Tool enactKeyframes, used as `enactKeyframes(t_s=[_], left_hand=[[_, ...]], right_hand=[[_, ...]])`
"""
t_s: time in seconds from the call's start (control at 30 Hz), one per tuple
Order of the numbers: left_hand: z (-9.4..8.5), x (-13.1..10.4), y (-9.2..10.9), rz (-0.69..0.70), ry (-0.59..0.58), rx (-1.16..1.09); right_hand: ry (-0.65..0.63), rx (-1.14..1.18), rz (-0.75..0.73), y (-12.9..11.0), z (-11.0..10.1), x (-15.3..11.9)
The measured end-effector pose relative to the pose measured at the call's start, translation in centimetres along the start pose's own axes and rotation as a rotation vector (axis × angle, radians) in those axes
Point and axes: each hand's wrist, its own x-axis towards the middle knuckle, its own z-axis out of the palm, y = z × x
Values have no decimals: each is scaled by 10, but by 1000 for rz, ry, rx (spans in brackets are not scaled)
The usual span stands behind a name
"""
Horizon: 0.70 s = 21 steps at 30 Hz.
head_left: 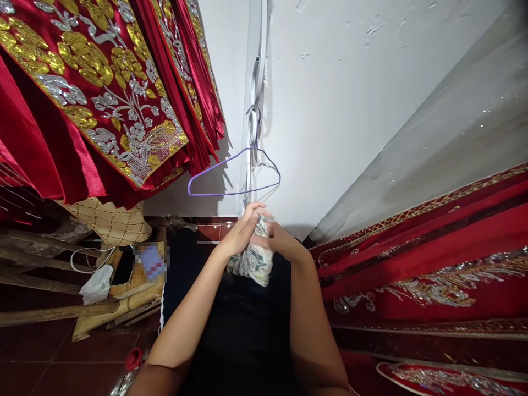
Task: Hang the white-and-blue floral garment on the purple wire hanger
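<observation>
A bunched cloth (258, 261), pale with a green pattern, is between my two hands in front of my dark clothes. My left hand (243, 231) presses on its upper left side, fingers pointing up and bent around it. My right hand (278, 239) grips the cloth from the right, with its fingers across the front and slightly blurred. Just above my hands, a purple wire hanger (218, 194) hangs with nothing on it from a ring on a pale vertical pole (258, 82).
Red garments with gold and silver embroidery (86, 60) hang at upper left. Another embroidered red garment (412, 291) spreads at right, below sheer grey fabric (445, 126). A bamboo stool (140, 291) at left carries a phone (123, 268) and white tissue (96, 285).
</observation>
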Motion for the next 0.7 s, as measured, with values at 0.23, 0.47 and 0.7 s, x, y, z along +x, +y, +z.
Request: enactKeyframes(t_s=[0.23, 0.47, 0.7], left_hand=[[-40, -18, -36, -182, -329, 268], [-116, -48, -13, -253, -50, 337], [-164, -54, 6, -386, -270, 656]], right_hand=[[285, -180, -188, -28, -42, 3], [417, -73, -295, -29, -34, 87], [352, -129, -156, 9, -29, 100]])
